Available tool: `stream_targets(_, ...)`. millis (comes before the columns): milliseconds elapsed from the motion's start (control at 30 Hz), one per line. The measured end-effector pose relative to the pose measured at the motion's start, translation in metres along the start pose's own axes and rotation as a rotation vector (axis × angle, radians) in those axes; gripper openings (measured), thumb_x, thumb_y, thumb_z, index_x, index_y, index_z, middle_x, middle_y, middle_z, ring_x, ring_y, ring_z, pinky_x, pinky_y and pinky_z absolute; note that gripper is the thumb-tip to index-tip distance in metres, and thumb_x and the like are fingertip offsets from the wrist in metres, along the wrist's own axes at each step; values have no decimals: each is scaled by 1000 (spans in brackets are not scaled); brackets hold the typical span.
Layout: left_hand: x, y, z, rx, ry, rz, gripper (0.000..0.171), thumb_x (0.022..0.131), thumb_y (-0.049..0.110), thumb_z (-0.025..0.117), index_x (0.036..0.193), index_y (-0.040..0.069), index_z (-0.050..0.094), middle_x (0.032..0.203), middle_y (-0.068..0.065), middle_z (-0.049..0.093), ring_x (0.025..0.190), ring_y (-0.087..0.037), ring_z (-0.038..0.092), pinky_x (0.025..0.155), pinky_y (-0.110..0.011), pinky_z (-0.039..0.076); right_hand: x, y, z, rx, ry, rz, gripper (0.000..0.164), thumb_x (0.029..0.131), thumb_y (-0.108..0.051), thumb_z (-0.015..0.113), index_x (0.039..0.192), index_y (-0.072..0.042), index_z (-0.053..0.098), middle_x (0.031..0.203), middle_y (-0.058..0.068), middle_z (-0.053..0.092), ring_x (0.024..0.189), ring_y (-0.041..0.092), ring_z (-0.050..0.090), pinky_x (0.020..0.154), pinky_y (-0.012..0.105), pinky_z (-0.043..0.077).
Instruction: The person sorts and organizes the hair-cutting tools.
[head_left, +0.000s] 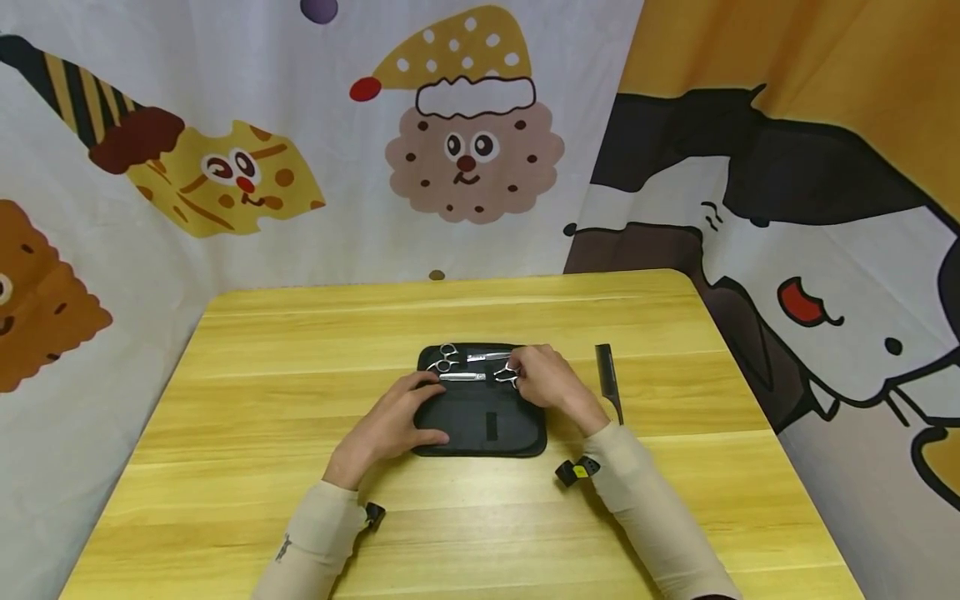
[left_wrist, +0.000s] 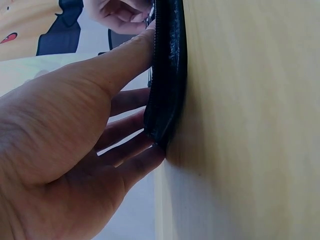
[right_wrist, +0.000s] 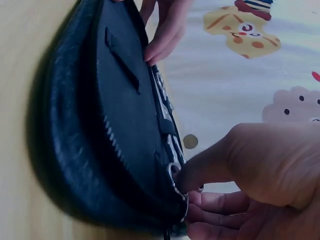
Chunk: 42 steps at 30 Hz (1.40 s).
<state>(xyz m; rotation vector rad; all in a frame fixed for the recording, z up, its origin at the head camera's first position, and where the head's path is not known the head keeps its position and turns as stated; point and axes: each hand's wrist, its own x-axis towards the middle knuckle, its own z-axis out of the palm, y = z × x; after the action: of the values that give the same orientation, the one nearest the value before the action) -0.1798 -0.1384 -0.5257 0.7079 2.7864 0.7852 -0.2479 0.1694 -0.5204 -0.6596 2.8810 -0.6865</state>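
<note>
A black zip case (head_left: pixel 461 417) lies unfolded on the table. Two pairs of silver scissors sit along its far half, pointing opposite ways. The far pair of scissors (head_left: pixel 444 364) has its handles at the left; the near pair of scissors (head_left: pixel 461 377) has them at the right. My right hand (head_left: pixel 551 379) pinches the near pair's handle rings (right_wrist: pixel 174 175) between thumb and fingers; its fingertips are partly hidden. At the case's left side, my left hand (head_left: pixel 390 421) rests with spread fingers, the thumb (left_wrist: pixel 132 55) lying along the near edge.
A black tail comb (head_left: pixel 609 379) lies on the wooden table (head_left: pixel 315 333) to the right of the case. Small black cameras (head_left: pixel 576 472) are worn on both wrists. Behind the table hangs a curtain (head_left: pixel 315 258) with cartoon prints.
</note>
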Motion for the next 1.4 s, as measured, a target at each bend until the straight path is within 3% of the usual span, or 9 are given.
stream_targets(167,1,0,1,-1,4,12,79,89,38,99,151,1,69,162,-19,58,153,-41,57,129,-57,50,4,-1,8,-30,12,-22,28,93,5,66,112,-4,84,111,16,84,99,31,79,89,50,69)
stream_targets(233,1,0,1,-2,6,12,78,89,38,99,151,1,69,160,-19,58,151,-40,58,129,-56,51,9,16,23,-44,40,-67,29,94,2,64,113,-6,84,111,14,84,99,30,79,88,47,68)
stream_targets(267,0,0,1,-2,6,10,78,89,38,99,151,1,69,159,-18,58,150,-39,58,128,-56,51,6,9,18,-55,37,-71,29,95,3,64,114,-4,84,112,16,84,101,32,80,90,49,69)
stream_targets(400,0,-1,1,-4,7,2,77,89,38,99,151,2,70,158,-17,58,150,-39,58,128,-55,52,11,25,35,-86,66,-147,26,99,-2,61,117,-5,80,111,16,81,103,31,78,89,45,68)
stream_targets(633,0,0,0,-11,1,-9,77,89,38,100,151,3,70,156,-16,58,148,-38,59,127,-55,52,-6,-22,3,-144,-18,-72,22,100,5,65,121,-1,71,110,20,75,100,36,75,90,54,67)
stream_targets(700,0,0,0,-12,2,-11,77,89,38,100,151,3,70,156,-16,58,148,-37,59,127,-55,52,-7,-25,2,-168,-26,-65,23,102,3,64,123,-2,72,112,19,76,102,35,75,91,52,67)
stream_targets(867,0,-1,1,-14,9,-2,78,89,38,100,151,2,69,156,-16,57,148,-37,58,127,-55,52,-11,-24,-1,-161,-10,-72,26,106,-2,68,130,-1,75,121,19,77,108,34,76,95,48,68)
stream_targets(1233,-1,3,-1,4,-7,-15,79,91,37,98,153,0,67,159,-19,56,149,-39,58,128,-56,52,-30,-12,-16,-130,164,-68,26,105,-10,76,130,-2,77,119,16,76,108,32,72,91,48,66)
stream_targets(1400,-4,6,-4,26,-28,-32,81,92,37,97,155,-1,65,164,-22,54,153,-42,56,129,-57,51,-44,0,-24,-110,221,-21,31,106,-15,76,134,-2,76,128,18,76,122,39,73,103,56,64)
